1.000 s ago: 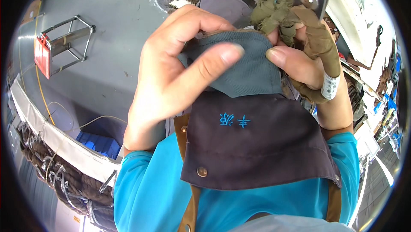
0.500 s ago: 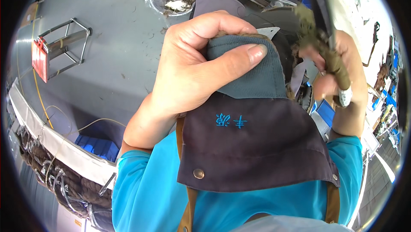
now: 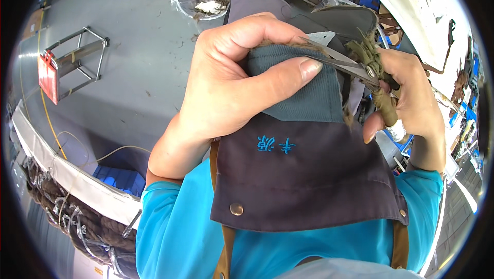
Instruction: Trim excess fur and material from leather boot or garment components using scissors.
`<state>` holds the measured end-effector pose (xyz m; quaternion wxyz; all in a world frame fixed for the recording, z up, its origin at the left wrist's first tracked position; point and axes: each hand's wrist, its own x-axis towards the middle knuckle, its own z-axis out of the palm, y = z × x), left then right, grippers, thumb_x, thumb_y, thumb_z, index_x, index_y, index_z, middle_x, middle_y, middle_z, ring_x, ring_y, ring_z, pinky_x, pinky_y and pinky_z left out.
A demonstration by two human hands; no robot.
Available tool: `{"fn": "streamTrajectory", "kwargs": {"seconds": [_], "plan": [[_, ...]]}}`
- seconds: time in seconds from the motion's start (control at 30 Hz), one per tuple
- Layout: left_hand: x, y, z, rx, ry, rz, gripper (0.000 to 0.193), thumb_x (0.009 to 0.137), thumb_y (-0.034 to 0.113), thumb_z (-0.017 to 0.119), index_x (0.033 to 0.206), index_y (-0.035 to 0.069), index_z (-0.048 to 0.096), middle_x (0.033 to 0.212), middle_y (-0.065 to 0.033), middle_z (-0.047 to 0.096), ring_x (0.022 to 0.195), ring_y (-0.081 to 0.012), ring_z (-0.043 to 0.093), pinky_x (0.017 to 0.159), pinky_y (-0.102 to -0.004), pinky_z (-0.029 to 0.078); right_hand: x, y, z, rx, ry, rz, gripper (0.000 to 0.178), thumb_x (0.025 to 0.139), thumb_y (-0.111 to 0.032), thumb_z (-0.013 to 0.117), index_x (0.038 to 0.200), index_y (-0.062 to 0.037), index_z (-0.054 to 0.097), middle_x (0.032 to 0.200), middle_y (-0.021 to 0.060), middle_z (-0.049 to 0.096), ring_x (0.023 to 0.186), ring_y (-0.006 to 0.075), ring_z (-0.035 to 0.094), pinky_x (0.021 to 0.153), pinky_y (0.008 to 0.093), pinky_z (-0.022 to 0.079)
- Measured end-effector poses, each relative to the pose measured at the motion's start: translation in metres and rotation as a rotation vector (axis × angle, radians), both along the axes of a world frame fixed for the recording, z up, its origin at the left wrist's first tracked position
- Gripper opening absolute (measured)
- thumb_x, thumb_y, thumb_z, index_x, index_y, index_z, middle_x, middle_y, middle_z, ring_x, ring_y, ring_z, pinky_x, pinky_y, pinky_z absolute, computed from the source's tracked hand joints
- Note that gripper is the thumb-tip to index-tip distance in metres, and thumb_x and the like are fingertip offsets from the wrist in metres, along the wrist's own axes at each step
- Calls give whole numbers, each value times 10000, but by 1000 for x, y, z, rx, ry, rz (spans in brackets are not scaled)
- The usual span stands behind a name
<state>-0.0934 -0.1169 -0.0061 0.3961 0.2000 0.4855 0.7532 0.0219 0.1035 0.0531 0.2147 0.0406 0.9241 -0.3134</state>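
A: State of the left hand (image 3: pixel 234 75)?
B: Closed on the cloth (image 3: pixel 303 96), grey-green and ribbed, thumb flat on its face, fingers behind. The cloth is in front of the chest, just above the apron (image 3: pixel 303 176). Brown fuzz shows along its upper edge.
A: And the right hand (image 3: pixel 411 91)?
B: Gripping scissors (image 3: pixel 357 69) by the handles, which are wrapped in olive fabric. The blades point left, across the cloth's upper right corner, close to the left thumb.
A: Do the blades touch the cloth?
B: Cannot tell.
A: Surroundings?
B: A lined bin (image 3: pixel 183 0) beyond the left hand; a red-seated stool (image 3: pixel 48 77) farther left.
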Motion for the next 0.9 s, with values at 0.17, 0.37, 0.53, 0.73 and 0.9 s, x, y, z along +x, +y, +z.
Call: {"fn": "streamTrajectory", "kwargs": {"seconds": [0.17, 0.37, 0.53, 0.73, 0.9], "plan": [[1, 0, 1, -13, 51, -4, 186, 714, -46, 622, 895, -13, 595, 812, -47, 572, 734, -92, 516, 682, -212, 403, -10, -9, 11, -48, 0, -10, 352, 530, -104, 737, 726, 15, 470, 607, 127, 386, 540, 270, 377, 487, 332, 298], [1, 0, 3, -31, 41, -4, 195, 700, -59, 634, 886, -10, 601, 805, -41, 578, 739, -87, 521, 684, -207, 403, -6, -6, 6, 5, 71, -7, 269, 559, -59, 665, 716, 27, 464, 593, 141, 402, 527, 285, 392, 476, 331, 305], [0, 1, 8, -73, -9, -24, 164, 698, -54, 642, 853, -10, 610, 770, -31, 588, 709, -77, 512, 669, -202, 396, -7, -9, 8, -113, -62, -129, 211, 582, -46, 624, 707, 28, 470, 584, 143, 418, 515, 282, 404, 472, 330, 316], [-2, 0, 7, -89, 38, -24, 153, 687, -56, 643, 830, -11, 612, 746, -32, 589, 690, -74, 507, 648, -198, 387, -6, -8, 8, -57, -110, -81, 218, 596, -70, 623, 689, 26, 450, 584, 150, 420, 521, 292, 410, 476, 338, 317], [-2, 0, 9, -107, 22, -27, 142, 676, -42, 649, 809, -13, 610, 731, -32, 585, 681, -77, 503, 637, -203, 381, -3, -9, 7, -8, -30, -54, 215, 577, -17, 612, 684, 26, 431, 599, 177, 423, 560, 356, 426, 485, 357, 327]]}}
